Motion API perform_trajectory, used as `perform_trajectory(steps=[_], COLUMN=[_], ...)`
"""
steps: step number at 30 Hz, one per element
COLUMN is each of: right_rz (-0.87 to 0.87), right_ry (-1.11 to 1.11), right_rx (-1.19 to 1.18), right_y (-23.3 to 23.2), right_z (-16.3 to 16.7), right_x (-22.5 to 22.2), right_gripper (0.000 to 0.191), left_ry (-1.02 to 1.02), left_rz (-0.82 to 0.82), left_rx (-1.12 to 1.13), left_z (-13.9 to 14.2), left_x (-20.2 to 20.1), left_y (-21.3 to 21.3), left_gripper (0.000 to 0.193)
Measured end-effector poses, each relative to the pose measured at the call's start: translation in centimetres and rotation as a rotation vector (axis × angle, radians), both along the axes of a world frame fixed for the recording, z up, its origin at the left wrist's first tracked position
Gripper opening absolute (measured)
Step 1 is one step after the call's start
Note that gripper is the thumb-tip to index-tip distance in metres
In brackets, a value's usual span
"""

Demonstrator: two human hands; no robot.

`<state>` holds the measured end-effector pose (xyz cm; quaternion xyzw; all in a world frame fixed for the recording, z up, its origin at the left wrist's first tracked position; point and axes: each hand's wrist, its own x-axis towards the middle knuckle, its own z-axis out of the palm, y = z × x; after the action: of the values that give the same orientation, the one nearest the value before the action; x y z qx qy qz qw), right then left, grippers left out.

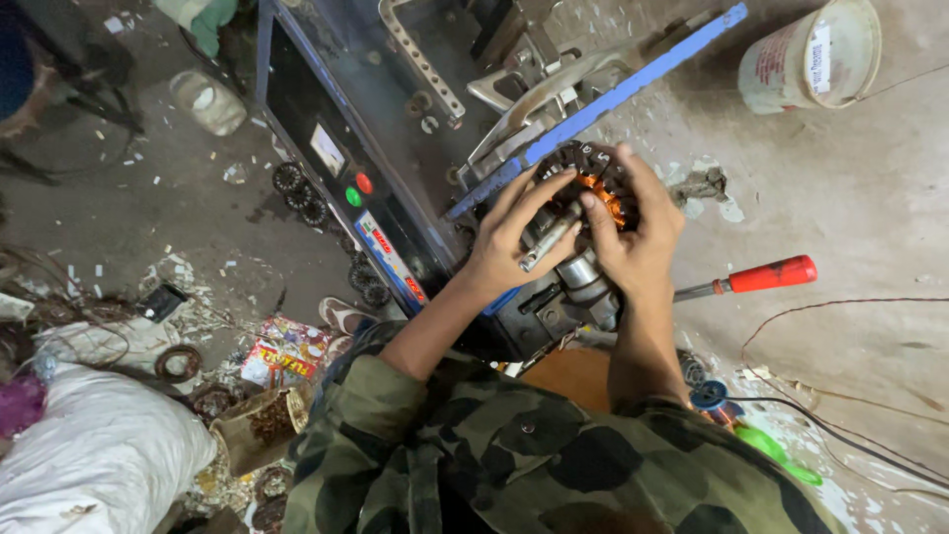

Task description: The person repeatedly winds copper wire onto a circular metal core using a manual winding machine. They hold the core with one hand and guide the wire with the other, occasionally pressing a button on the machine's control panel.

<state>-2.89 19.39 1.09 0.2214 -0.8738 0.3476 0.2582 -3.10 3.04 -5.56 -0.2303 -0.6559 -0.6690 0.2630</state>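
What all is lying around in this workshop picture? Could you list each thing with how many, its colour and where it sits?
Round black motor stator with copper windings: one, black and orange, centre, between both hands.
Blue metal winding machine: one, blue and dark, top centre.
Round push buttons: two, one red and one green, on the machine's panel.
Red-handled tool: one, red and steel, right of the hands.
Pale plastic bucket: one, off-white, top right.
White cloth sack: one, white, bottom left.
Blue wire spool: one, blue, lower right.
Camouflage sleeves: green and black, bottom.
Left hand: on the stator's left side.
Right hand: on its right side.
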Motion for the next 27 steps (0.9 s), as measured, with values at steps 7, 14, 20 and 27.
perform_trajectory(steps=[7, 14, 20, 27], right_rz=[-0.076, -0.116, -0.102, -0.132], right_ry=[0.077, 0.056, -0.067, -0.101], right_rx=[0.098, 0.091, -0.087, -0.083], right_y=[-1.7, -2.3, -0.7, -0.8], right_z=[1.3, 2.8, 4.8, 4.3], right_x=[0.2, 0.9, 0.3, -0.3], right_gripper=[0.026, 0.023, 0.023, 0.021], left_ry=[-0.032, -0.149, -0.126, -0.083], left_rz=[-0.035, -0.132, -0.132, -0.174], left_rx=[0.063, 0.099, 0.042, 0.070], left_z=[-0.6, -0.6, -1.0, -2.6], left_x=[0.2, 1.4, 2.8, 2.6], left_y=[-0.1, -0.1, 0.6, 0.9], left_gripper=[0.066, 0.091, 0.097, 0.102])
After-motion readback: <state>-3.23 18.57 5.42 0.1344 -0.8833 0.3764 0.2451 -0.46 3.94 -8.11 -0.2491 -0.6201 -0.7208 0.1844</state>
